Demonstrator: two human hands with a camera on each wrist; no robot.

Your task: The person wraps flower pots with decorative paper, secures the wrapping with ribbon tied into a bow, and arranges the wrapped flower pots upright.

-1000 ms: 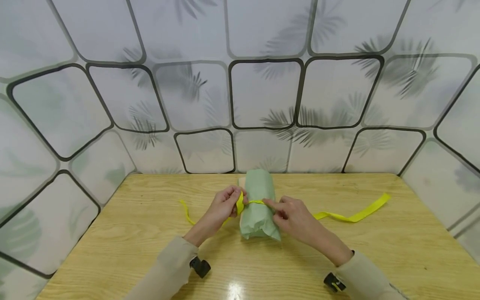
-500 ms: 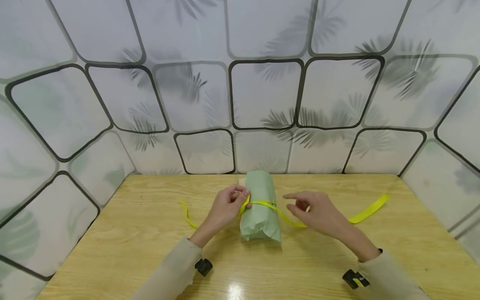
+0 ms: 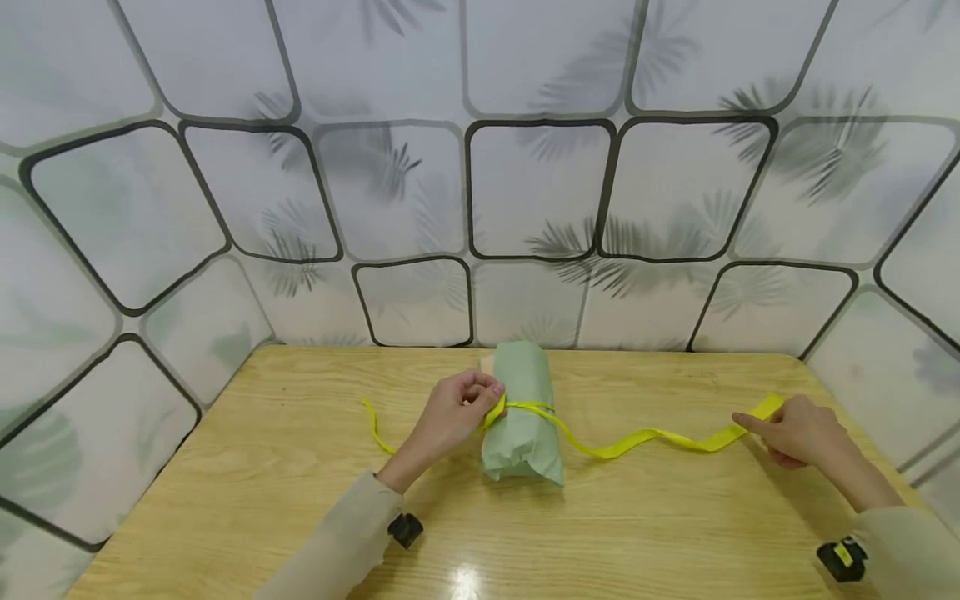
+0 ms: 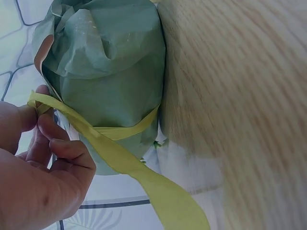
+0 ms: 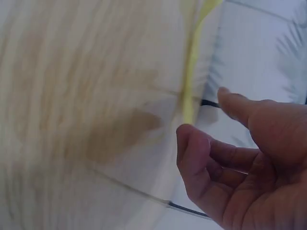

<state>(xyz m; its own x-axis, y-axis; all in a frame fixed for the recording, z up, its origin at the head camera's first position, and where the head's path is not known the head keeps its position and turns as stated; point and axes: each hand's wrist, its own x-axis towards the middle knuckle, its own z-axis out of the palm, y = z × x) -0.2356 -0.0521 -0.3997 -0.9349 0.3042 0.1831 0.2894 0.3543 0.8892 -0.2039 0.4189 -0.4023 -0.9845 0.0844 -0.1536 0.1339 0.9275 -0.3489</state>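
A bundle wrapped in pale green paper lies lengthwise on the table, with a yellow ribbon running round its middle. At its left side my left hand pinches the ribbon between thumb and fingers. The left wrist view has the ribbon crossing in front of the green paper from those fingertips. Far to the right, my right hand is over the ribbon's long end. In the right wrist view its thumb and index finger stand apart, and the ribbon passes just beyond the index fingertip.
The wooden table meets a patterned backdrop close behind the bundle. A thin ribbon tail curls on the table left of the left hand. Both wrists wear small black cameras.
My right hand has left the ribbon at the bundle and moved far right to the ribbon's end. My left hand keeps its pinch, shifted slightly right.
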